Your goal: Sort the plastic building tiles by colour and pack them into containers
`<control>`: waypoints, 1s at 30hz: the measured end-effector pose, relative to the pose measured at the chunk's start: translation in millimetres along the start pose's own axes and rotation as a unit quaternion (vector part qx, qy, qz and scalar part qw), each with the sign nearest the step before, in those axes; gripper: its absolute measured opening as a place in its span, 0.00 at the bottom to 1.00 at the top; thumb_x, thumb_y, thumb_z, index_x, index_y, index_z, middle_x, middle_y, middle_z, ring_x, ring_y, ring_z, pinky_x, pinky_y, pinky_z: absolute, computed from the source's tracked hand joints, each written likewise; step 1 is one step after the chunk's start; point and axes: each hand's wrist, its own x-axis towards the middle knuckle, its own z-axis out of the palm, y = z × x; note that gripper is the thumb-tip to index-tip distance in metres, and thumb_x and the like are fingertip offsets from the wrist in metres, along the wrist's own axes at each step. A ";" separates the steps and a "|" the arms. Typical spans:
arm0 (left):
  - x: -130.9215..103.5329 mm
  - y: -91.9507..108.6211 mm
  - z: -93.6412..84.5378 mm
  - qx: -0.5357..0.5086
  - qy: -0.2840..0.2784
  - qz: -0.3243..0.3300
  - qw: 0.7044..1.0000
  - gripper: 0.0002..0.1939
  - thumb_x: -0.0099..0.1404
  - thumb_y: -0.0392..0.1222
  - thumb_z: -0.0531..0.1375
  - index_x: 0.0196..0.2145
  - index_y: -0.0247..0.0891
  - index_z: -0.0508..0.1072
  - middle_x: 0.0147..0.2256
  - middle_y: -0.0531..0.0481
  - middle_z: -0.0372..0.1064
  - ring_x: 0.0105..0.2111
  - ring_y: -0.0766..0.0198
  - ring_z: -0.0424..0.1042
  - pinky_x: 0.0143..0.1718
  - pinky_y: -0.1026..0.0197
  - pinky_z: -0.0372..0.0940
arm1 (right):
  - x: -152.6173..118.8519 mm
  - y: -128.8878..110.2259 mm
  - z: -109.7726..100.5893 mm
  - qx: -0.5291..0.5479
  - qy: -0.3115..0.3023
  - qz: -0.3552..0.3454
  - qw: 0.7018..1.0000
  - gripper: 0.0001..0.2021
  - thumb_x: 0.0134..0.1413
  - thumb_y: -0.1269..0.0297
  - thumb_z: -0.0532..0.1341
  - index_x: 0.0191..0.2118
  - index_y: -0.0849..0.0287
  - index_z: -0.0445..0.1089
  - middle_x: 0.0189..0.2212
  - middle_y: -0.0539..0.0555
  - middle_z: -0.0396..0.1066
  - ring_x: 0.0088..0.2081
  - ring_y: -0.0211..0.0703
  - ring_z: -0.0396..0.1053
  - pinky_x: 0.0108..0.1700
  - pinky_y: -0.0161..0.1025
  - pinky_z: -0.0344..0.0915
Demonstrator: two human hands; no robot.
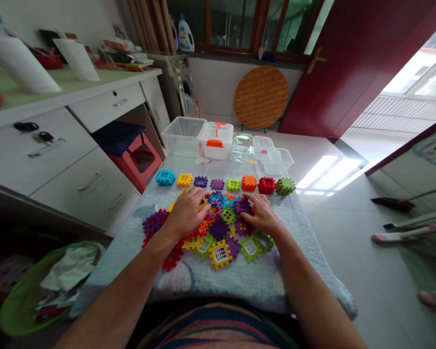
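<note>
Many flat plastic building pieces with notched edges lie in a loose pile (220,230) on the cloth-covered table. My left hand (189,209) is over the pile's upper left part, fingers apart, near a blue piece (216,197). On the right side, my right hand (261,211) touches a purple piece (241,206), thumb and fingers at its edges. Beyond both hands runs a row of sorted stacks, from a light blue stack (165,178) through yellow, purple, light green and orange (249,182) to red (267,185) and olive green (285,186).
Clear plastic boxes, one with an orange-handled lid (218,140), stand at the table's far edge. A red stool (138,157) and white drawers are at the left, a green basket (22,295) at lower left. Another person's feet (388,238) show at the right.
</note>
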 end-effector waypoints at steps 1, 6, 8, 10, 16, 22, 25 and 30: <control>-4.0 -7.3 -4.5 -0.002 0.012 -0.006 1.000 0.13 0.65 0.43 0.57 0.45 0.37 0.72 0.46 0.42 0.71 0.49 0.52 0.68 0.53 0.49 0.63 | 0.1 -0.2 -0.1 -0.002 -0.002 0.000 1.000 0.28 0.47 0.63 0.64 0.57 0.56 0.65 0.53 0.59 0.69 0.55 0.57 0.59 0.56 0.56 0.55; -32.7 -59.4 -27.8 -0.004 0.063 -0.084 0.995 0.21 0.66 0.56 0.54 0.44 0.37 0.73 0.47 0.42 0.71 0.49 0.50 0.69 0.55 0.47 0.61 | 0.3 -0.2 -1.4 -0.009 -0.009 -0.009 1.000 0.29 0.47 0.64 0.63 0.58 0.55 0.64 0.55 0.58 0.67 0.56 0.56 0.58 0.57 0.54 0.55; -44.7 -78.6 -31.6 -0.017 0.060 -0.131 0.989 0.25 0.65 0.60 0.52 0.42 0.36 0.73 0.46 0.41 0.71 0.49 0.50 0.69 0.55 0.48 0.61 | 1.2 -1.0 -2.9 -0.015 -0.017 -0.013 1.000 0.30 0.47 0.63 0.64 0.58 0.55 0.63 0.55 0.58 0.66 0.56 0.56 0.58 0.57 0.54 0.55; -54.4 -91.7 -30.7 -0.043 0.042 -0.177 0.982 0.27 0.64 0.62 0.50 0.41 0.36 0.74 0.44 0.42 0.72 0.47 0.51 0.71 0.53 0.51 0.63 | 3.2 -3.2 -5.9 -0.030 -0.032 -0.012 0.999 0.30 0.47 0.62 0.64 0.59 0.56 0.63 0.56 0.58 0.66 0.56 0.56 0.58 0.57 0.53 0.55; -61.6 -98.4 -19.9 -0.136 0.006 -0.255 0.957 0.29 0.62 0.64 0.51 0.44 0.37 0.74 0.44 0.45 0.75 0.45 0.54 0.72 0.50 0.57 0.65 | 17.7 -18.4 -17.9 -0.150 -0.117 -0.008 0.982 0.30 0.44 0.59 0.65 0.56 0.59 0.66 0.52 0.60 0.66 0.52 0.57 0.59 0.54 0.51 0.56; -47.8 -103.1 -21.1 -0.159 -0.016 -0.250 0.955 0.30 0.60 0.65 0.53 0.43 0.37 0.75 0.39 0.48 0.77 0.39 0.55 0.74 0.43 0.59 0.66 | 29.6 -29.1 -19.6 -0.234 -0.163 -0.009 0.958 0.25 0.43 0.58 0.65 0.49 0.60 0.70 0.47 0.61 0.66 0.48 0.57 0.60 0.50 0.49 0.58; -39.2 -110.5 -23.6 -0.153 -0.025 -0.225 0.962 0.28 0.60 0.64 0.54 0.42 0.38 0.76 0.38 0.49 0.77 0.39 0.56 0.74 0.43 0.60 0.66 | 31.3 -30.7 -21.8 -0.238 -0.156 -0.011 0.959 0.25 0.42 0.57 0.66 0.48 0.60 0.70 0.46 0.61 0.67 0.47 0.56 0.61 0.48 0.48 0.58; -20.6 -116.8 -28.4 -0.163 -0.042 -0.211 0.963 0.28 0.58 0.64 0.56 0.42 0.37 0.76 0.40 0.47 0.77 0.37 0.57 0.74 0.41 0.59 0.67 | 53.8 -41.9 -27.3 -0.222 -0.106 -0.038 0.968 0.22 0.45 0.55 0.64 0.47 0.58 0.69 0.44 0.59 0.67 0.47 0.55 0.60 0.49 0.47 0.58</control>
